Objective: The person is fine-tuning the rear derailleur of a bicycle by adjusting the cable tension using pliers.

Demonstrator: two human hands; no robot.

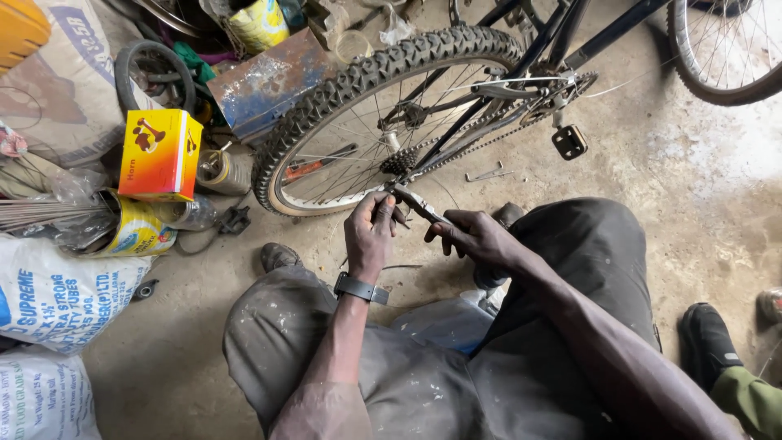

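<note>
Person squatted on concrete floor (692, 212) beside bicycle rear wheel (383, 114).

Right hand (476, 238) closed round handles of pliers (417, 204); plier nose pointed at sprocket (399, 161) near wheel hub.

Left hand (369, 232), fingers curled, pinched something small at plier tip; cannot tell what.

Black band (361, 288) sat on left wrist.

Yellow-red box (160, 153) stood on tins toward floor's left edge, white sacks (61, 297) below it.

Another person's shoe (709, 338) lay near right edge.

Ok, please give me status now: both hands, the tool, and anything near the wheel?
Right hand grips pliers. Left hand pinches at the plier tip, beside the rear wheel. Small metal tool lies on the floor nearby.
</note>
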